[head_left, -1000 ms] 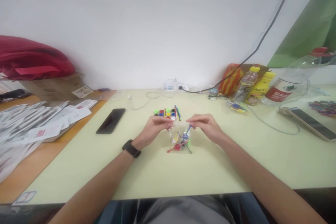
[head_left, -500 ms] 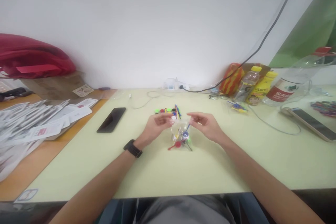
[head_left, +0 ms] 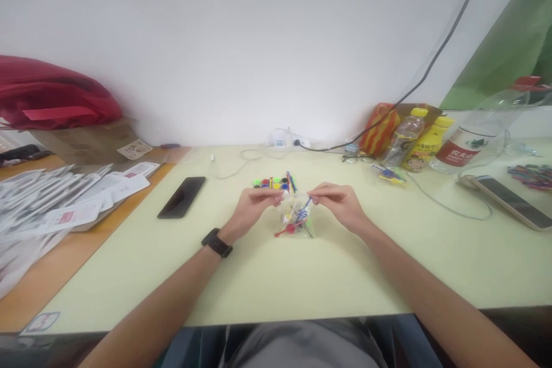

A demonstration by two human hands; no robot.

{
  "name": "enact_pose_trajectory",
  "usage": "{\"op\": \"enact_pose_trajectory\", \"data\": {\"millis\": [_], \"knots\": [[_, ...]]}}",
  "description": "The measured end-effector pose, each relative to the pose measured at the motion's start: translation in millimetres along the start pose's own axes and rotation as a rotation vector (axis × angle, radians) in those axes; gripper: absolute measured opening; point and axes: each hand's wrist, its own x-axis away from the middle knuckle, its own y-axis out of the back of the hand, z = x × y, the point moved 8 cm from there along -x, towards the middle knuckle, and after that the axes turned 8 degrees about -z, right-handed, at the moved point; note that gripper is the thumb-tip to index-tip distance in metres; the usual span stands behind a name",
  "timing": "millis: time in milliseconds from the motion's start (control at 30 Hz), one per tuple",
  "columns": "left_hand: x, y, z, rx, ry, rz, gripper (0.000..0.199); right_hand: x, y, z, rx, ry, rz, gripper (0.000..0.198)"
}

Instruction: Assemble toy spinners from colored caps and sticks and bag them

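A clear plastic bag [head_left: 295, 224] with small coloured plastic parts inside, red, blue, white and green, is held at its top corners between my hands. My left hand [head_left: 257, 204], above a black wristwatch, pinches the bag's upper left edge. On the other side, my right hand [head_left: 337, 202] pinches the upper right edge, close to a blue stick that pokes up there. Just behind the bag, small coloured discs and sticks [head_left: 276, 183] lie in a group on the table.
A black phone [head_left: 181, 198] lies to the left, beside stacked white packets [head_left: 64, 201]. Several bottles [head_left: 426, 144] stand at the back right, near a small bag of parts [head_left: 388, 175]. Another phone [head_left: 515, 201] rests at the right. A cable [head_left: 425, 77] runs down the wall.
My fingers have closed from a looser hold into a pinch on both upper corners. The bag's lower edge sits slightly higher in view. The parts behind it have not moved.
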Motion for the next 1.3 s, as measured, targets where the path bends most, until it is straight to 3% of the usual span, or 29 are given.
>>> {"op": "enact_pose_trajectory", "data": {"millis": [167,267,400,533,700,933,1300], "knots": [[1,-1,3,0.007,0.000,-0.004,0.017,2,-2,6,0.016,0.065,0.007,0.014],[4,-4,5,-0.011,-0.007,-0.010,0.023,3,-6,3,0.009,0.023,0.019,0.015],[7,-13,-4,-0.144,-0.129,0.046,0.029,4,-10,-9,0.042,-0.130,0.045,0.027],[12,-25,-14,-0.297,-0.237,0.150,0.023,5,-15,-8,0.161,-0.121,0.103,0.027],[20,-35,-12,-0.285,-0.150,0.248,0.024,10,-24,5,0.276,-0.020,0.162,0.026],[25,-42,-9,-0.239,-0.064,0.298,0.027,19,-38,8,0.272,-0.052,0.292,0.034],[7,-18,3,-0.304,0.033,0.215,0.029,6,-12,6,0.306,-0.086,0.326,0.038]]}}
